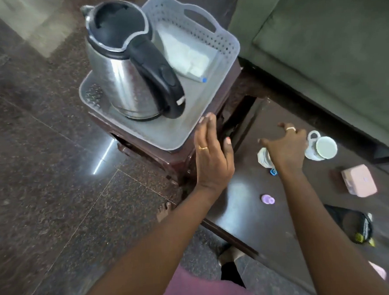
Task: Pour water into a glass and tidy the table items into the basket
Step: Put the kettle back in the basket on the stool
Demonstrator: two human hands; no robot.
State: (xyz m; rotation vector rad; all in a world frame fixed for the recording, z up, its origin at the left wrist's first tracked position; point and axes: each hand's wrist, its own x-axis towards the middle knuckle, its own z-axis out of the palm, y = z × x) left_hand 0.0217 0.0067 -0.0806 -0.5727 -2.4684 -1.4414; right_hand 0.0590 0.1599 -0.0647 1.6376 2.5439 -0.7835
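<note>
A grey plastic basket (225,46) sits on a small dark wooden stool. Inside it stand a steel kettle (122,76) with a black lid and handle, and a white folded packet (189,57). My left hand (212,155) is open, fingers straight, its tips at the basket's near right corner. My right hand (286,146) hovers open, fingers spread, over a clear glass (264,158) on the dark table (243,190); the hand hides most of the glass. A white cup on its saucer (322,147) stands just right of that hand.
On the table lie a pink box (358,180), a small purple cap (268,199), a small blue item (273,171) and a black pouch (353,226). A green sofa (318,39) borders the far side. Polished stone floor lies to the left, with my bare foot (164,211) by the table leg.
</note>
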